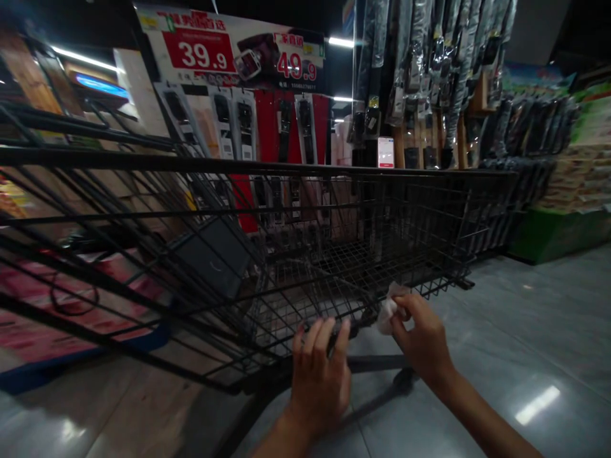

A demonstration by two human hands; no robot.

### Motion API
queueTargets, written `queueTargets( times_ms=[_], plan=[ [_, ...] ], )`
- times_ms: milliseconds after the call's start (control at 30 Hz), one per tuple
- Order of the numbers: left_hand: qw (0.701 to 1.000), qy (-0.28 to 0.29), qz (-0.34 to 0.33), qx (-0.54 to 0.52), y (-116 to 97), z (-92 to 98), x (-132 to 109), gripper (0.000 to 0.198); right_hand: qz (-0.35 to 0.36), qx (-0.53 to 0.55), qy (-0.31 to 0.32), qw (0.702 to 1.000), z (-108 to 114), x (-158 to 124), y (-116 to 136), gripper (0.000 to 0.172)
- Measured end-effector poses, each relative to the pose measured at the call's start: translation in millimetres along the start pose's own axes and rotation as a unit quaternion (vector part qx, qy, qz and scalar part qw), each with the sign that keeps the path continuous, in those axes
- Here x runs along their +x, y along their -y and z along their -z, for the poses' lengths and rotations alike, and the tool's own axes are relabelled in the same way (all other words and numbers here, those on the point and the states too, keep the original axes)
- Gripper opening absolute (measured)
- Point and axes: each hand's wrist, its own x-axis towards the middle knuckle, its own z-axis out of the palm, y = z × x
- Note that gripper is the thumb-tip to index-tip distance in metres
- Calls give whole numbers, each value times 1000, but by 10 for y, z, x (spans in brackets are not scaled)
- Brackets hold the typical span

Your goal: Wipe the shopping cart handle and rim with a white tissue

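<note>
A black wire shopping cart (pixel 305 166) fills the middle of the view. My left hand (pixel 319 375) is at the cart's lower edge, its fingers bent over the bottom rail and the thumb hidden. To its right, my right hand (pixel 424 337) pinches a crumpled white tissue (pixel 387 315) between thumb and fingers. The tissue is close to the basket's lower rail; whether it touches the metal I cannot tell. A dark flat panel (pixel 214 257) shows through the wires at the left part of the cart.
Behind the cart, packaged belts (pixel 243 124) hang below a price sign (pixel 229 51). A lit phone (pixel 386 152) stands by the cart's upper rim. Pink packages (pixel 71 299) sit on the left, and a green display base (pixel 558 232) on the right. Grey floor tiles (pixel 534 331) reflect lights.
</note>
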Motion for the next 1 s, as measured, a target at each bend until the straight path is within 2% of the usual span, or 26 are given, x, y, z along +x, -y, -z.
queueTargets(
  times_ms=[67,167,400,500,700,1000],
  plan=[
    [998,-14,42,38,128,25,-91,56,2,5,18,1000,-57,-49,88,12],
    [996,2,49,71,217,25,-211,60,10,9,30,999,-131,-107,238,17],
    [995,27,69,64,192,36,-247,55,103,65,128,984,-230,-44,689,19],
    [995,31,71,58,203,72,-227,49,134,81,125,980,-280,27,842,21],
    [996,4,73,59,209,99,-226,44,162,80,103,978,-381,-23,859,21],
    [995,22,78,61,216,121,-242,47,153,36,98,983,-342,-73,815,19]
  ],
)
